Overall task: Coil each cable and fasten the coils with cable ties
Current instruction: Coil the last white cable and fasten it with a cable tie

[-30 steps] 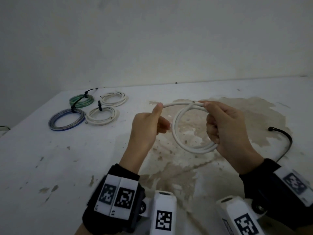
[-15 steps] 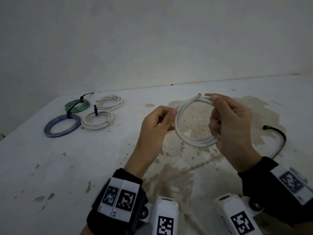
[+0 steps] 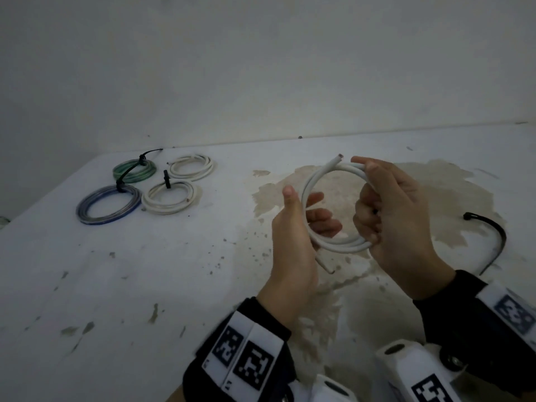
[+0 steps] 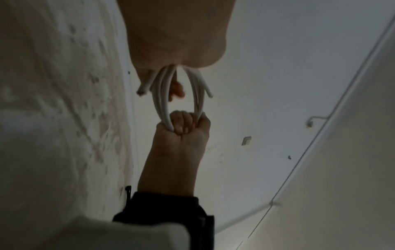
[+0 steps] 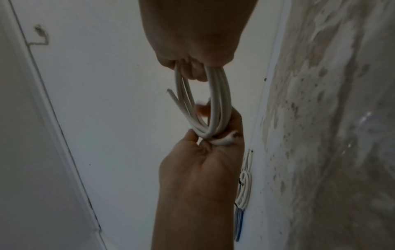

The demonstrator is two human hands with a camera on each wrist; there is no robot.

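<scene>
From the head, a white cable [image 3: 333, 204] makes a round coil, held up above the table [image 3: 174, 285] between both hands. The right hand [image 3: 397, 216] is curled tight round its right side. The left hand [image 3: 293, 239] holds the left side with fingers through the ring. One cut end pokes up, one hangs down. A black tie [image 3: 490, 239] lies right of the right hand, partly hidden by the sleeve.

The left wrist view shows the coil edge-on, thin, with the right fist round it.

In the right wrist view the left hand pinches the loops. The picture is dim and fuzzy.
</scene>
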